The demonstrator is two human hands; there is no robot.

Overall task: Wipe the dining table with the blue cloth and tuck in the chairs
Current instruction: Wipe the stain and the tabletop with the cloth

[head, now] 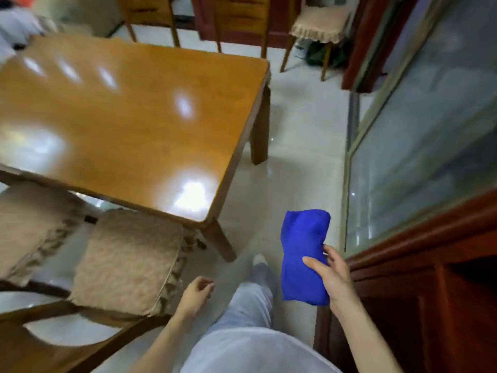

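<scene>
- The dining table (129, 114) is a wooden table with a shiny top, and the light makes several bright spots on it.
- The right hand (332, 275) is closed around the blue cloth (304, 254); the thumb lies across the front of the cloth and the fingers go behind its right edge.
- The blue cloth is folded into a thick bundle and is held in the air to the right of the table's near right corner, apart from the table, above the pale floor (301, 146).
- The left hand (195, 293) is below that same corner, loosely curled with the fingers bent, and it holds nothing.
- 2 chairs with beige cushions stand at the near side of the table: 1 chair (126, 259) close to the corner, and 1 more chair (29, 224) to its left; both seats are mostly outside the table edge.
- Beyond the far side of the table, another chair with a beige cushion (320, 25) stands well apart from it.
- A leg in light trousers (247, 305) is stepping forward, right of the table leg.
</scene>
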